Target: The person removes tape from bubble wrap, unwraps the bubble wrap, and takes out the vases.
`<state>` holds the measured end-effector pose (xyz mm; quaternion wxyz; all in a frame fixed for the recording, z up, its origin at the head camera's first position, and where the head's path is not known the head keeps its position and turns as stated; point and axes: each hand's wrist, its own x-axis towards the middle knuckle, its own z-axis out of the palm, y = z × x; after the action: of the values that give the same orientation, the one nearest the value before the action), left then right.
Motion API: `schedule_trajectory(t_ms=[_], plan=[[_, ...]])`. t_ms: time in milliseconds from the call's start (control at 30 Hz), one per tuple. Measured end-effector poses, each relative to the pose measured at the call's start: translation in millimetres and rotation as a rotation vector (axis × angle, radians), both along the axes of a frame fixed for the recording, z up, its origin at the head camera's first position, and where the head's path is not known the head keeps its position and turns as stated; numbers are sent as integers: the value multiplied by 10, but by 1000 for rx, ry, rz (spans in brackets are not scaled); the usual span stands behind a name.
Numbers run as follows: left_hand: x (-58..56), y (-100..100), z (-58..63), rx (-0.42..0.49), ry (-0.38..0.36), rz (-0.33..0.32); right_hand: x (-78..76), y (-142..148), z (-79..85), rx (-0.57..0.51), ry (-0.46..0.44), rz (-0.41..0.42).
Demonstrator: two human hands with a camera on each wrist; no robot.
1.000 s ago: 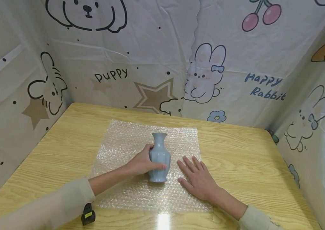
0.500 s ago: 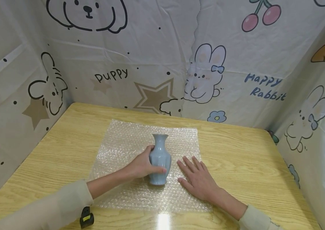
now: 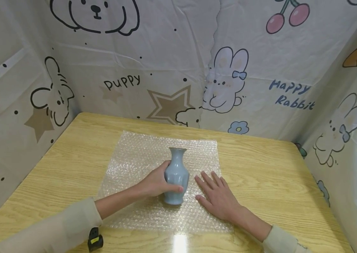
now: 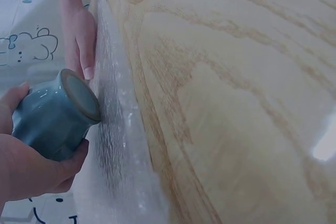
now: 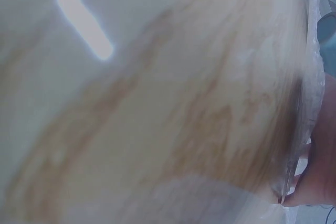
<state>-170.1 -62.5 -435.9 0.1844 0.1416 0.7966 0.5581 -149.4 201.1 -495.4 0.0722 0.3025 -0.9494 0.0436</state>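
Observation:
A pale blue vase [image 3: 177, 175] with a flared neck is gripped round its body by my left hand [image 3: 157, 181], thumb across the front. In the left wrist view the vase [image 4: 50, 119] is tilted, its ringed base showing, with one edge of the base at or just off the bubble wrap [image 4: 113, 145]. The sheet of bubble wrap [image 3: 134, 154] lies flat on the table under both hands. On its right part rests my right hand [image 3: 218, 198], palm down with fingers spread, beside the vase. Only part of that hand [image 5: 320, 150] appears in the right wrist view.
A wooden table [image 3: 260, 168] extends beyond the wrap on all sides. Printed cloth [image 3: 172, 45] hangs behind it and at both sides. Below the left sleeve sits a black strap device [image 3: 95, 240] with a yellow label.
My left hand has brought the vase slightly toward me and to the right, its tilt changing a little. My right hand has stayed in place on the wrap.

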Motion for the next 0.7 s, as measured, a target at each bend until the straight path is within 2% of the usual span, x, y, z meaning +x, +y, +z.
schedule_trajectory(t_ms=[400, 700], plan=[[16, 11, -21, 50, -26, 3, 10, -7, 10, -7, -7, -7], [-2, 5, 18, -6, 25, 13, 14, -3, 12, -6, -24, -13]])
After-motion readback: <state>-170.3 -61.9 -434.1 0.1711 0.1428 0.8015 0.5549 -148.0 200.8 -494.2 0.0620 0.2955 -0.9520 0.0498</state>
